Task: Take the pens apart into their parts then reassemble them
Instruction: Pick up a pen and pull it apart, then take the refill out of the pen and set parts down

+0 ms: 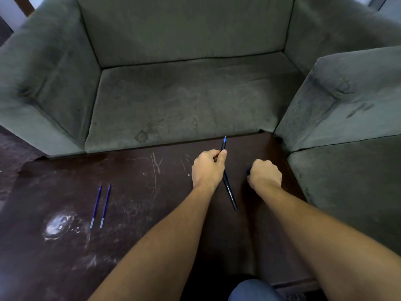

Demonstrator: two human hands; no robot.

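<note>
Running front-to-back, the pen [228,181] has its blue tip pointing away twd the sofa [173,94], over the worktop [141,203]. Left hand [207,168] fingers closed round its upper barrel. Right hand [264,173], just beside, fisted on sthg small & dark, prob the cap; can't tell. Two refills [100,206] lie well apart, left.

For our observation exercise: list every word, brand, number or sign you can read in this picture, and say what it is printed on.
Black pen barrel, held in the left hand: a line of light print, too small and blurred to read.
Two blue refills on the table: no print visible.
Nothing else carries text.
</note>
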